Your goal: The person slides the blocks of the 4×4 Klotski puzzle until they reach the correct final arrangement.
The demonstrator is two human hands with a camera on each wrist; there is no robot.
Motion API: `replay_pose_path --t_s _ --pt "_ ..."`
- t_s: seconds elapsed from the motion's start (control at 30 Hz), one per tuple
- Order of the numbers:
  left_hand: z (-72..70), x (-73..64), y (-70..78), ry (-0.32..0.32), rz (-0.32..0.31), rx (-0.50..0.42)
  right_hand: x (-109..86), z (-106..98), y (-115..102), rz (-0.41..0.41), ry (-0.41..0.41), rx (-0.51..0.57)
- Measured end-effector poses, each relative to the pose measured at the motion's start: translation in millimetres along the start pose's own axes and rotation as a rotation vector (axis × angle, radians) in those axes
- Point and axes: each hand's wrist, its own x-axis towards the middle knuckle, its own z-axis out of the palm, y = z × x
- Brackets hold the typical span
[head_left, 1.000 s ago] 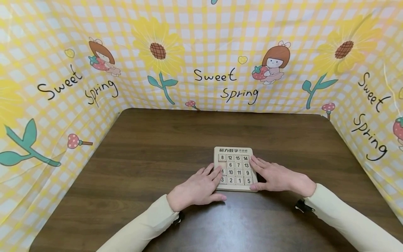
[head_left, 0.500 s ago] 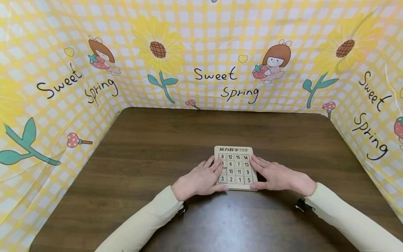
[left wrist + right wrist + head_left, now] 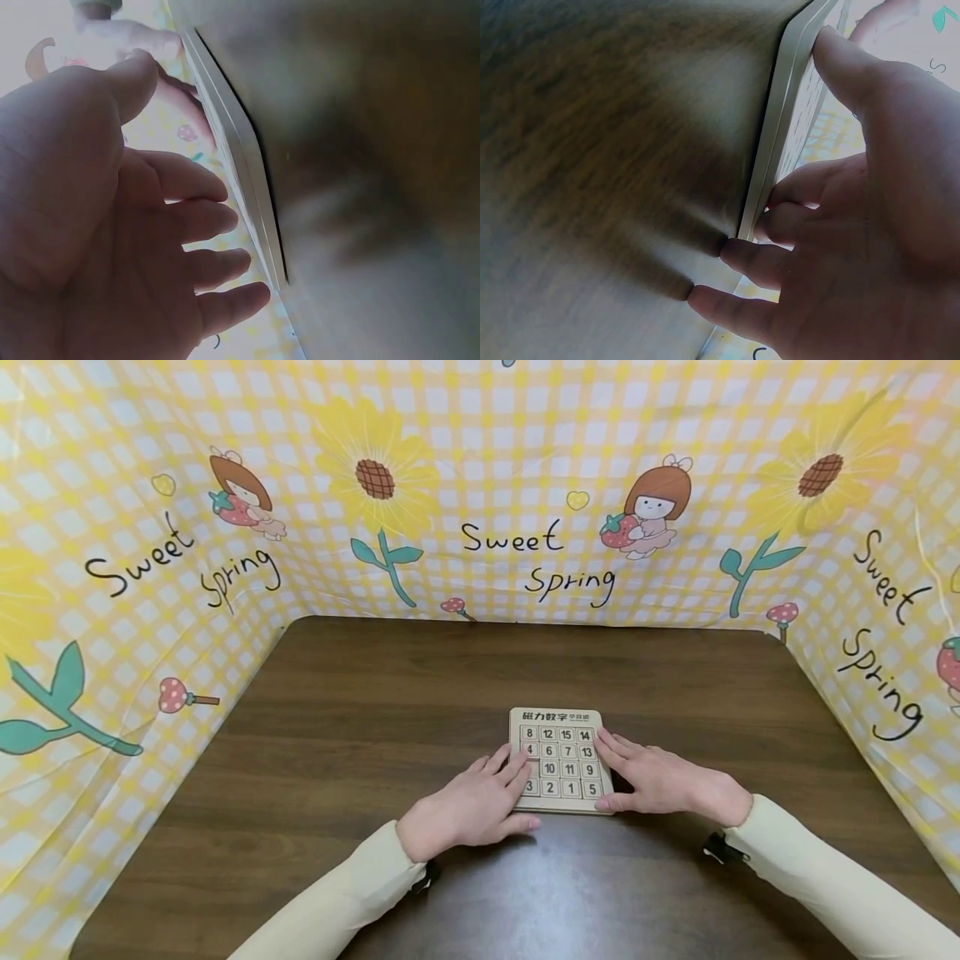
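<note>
A pale wooden sliding number puzzle (image 3: 558,804) lies flat on the table, with four rows of numbered tiles under printed characters. Tile 4 (image 3: 530,750) is in the left column's second row. Directly under it is a gap, partly covered by the fingers of my left hand (image 3: 468,802). That hand reaches over the left edge with fingers extended; its thumb points right, just below the puzzle. In the left wrist view its fingertips (image 3: 251,300) overlap the board's side. My right hand (image 3: 663,781) rests along the right edge, thumb (image 3: 840,64) on the near corner, other fingertips farther up the side.
The dark brown wooden table (image 3: 360,693) spreads out around the puzzle. A yellow checked cloth (image 3: 480,468) with flower prints hangs behind it and on both sides. Black bands (image 3: 723,849) show at the cuffs of both pale sleeves.
Tile 4 has slid up one row, leaving the gap beneath it. My left hand moved up with it, then back down and slightly left. The right hand has stayed in place.
</note>
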Motion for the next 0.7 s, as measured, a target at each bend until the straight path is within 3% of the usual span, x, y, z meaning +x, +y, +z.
replay_pose_path --t_s 0.27,0.7 --pt "6.7 -17.4 13.8 -0.009 0.031 0.068 -1.5 0 0 0.011 -0.003 0.014" --pt "8.3 -14.6 14.5 -0.008 0.012 0.103 -1.7 -1 -2 0.009 0.001 0.009"
